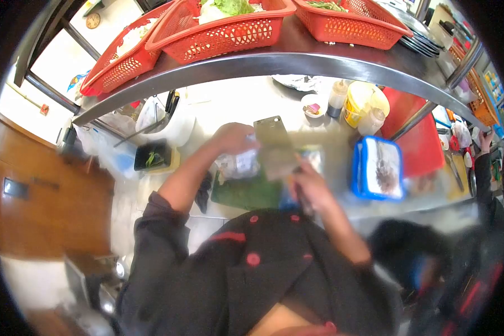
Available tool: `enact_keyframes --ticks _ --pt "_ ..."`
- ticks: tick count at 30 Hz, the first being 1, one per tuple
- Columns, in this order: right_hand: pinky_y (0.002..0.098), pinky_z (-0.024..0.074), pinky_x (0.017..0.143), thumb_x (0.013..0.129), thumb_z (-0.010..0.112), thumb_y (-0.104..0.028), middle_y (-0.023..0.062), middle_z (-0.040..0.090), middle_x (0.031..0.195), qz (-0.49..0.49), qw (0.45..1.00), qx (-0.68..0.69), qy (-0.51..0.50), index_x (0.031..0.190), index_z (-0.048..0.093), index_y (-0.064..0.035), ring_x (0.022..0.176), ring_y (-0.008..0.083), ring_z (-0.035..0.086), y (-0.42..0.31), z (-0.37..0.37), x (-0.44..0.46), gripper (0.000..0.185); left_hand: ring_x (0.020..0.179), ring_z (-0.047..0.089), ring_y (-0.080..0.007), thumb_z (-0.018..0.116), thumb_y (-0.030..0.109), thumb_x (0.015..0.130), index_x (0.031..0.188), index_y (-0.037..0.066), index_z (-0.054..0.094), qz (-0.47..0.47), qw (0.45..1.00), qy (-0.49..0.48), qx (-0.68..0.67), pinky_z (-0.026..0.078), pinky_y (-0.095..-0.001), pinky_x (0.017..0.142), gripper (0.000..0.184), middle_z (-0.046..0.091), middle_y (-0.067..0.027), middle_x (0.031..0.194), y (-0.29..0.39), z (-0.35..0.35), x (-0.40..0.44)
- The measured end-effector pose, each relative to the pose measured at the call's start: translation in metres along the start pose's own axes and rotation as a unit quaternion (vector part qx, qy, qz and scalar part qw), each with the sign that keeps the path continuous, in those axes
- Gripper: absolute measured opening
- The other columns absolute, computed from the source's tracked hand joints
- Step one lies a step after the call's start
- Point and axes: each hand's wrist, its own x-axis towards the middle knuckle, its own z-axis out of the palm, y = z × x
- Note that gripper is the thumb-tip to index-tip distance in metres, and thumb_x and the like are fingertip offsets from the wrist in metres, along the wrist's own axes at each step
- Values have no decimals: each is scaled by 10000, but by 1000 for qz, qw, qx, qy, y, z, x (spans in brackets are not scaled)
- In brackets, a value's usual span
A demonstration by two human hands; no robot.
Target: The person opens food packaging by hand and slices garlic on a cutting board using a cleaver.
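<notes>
In the head view, my right hand (312,189) is closed around the handle of a cleaver (277,148). The cleaver's broad metal blade points away from me, with a small hole near its far corner. Just left of the blade is my left hand (235,138), its fingers blurred and partly hidden. Beneath it lies a clear plastic bag (238,167) with pale contents that I cannot make out. A green cutting board (246,193) sits under the bag and in front of me.
Red baskets (224,39) of vegetables stand on the steel shelf (274,60) above. To the right are a blue-rimmed container (377,168), sauce bottles (337,98), a yellow tub (355,112) and a red tray (420,140). A black tray (152,155) is left. Another person's hand (485,141) shows far right.
</notes>
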Motion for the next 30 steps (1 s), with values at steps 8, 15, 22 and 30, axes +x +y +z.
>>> enact_keyframes --ticks 8,15,22,30 --pt "306 443 414 886 573 -65 57 559 677 -3 1000 22 9 1093 480 -30 475 163 556 1 -13 3 230 841 627 -409 573 305 857 915 27 643 18 994 -84 70 478 -507 752 293 662 -207 884 -11 -13 14" --pt "308 441 413 884 547 -47 58 546 694 -10 1000 9 14 1142 494 -29 480 162 548 -11 -2 -1 264 915 643 -398 567 282 836 1014 35 643 -63 998 -26 14 495 -478 813 314 674 -221 935 1 10 9" --pt "317 442 413 887 541 -52 64 546 703 -4 1000 5 17 1075 481 -15 478 170 548 -3 -8 0 201 886 645 -365 634 322 863 953 78 678 -4 999 -50 -18 499 -462 792 263 683 -170 909 -1 4 3" --pt "318 440 413 878 543 -64 69 548 703 -17 1000 0 -12 1034 475 -21 478 174 550 -6 -7 5 175 850 637 -353 601 253 874 920 104 695 43 990 -64 114 491 -468 760 182 675 -148 871 -7 -16 7"
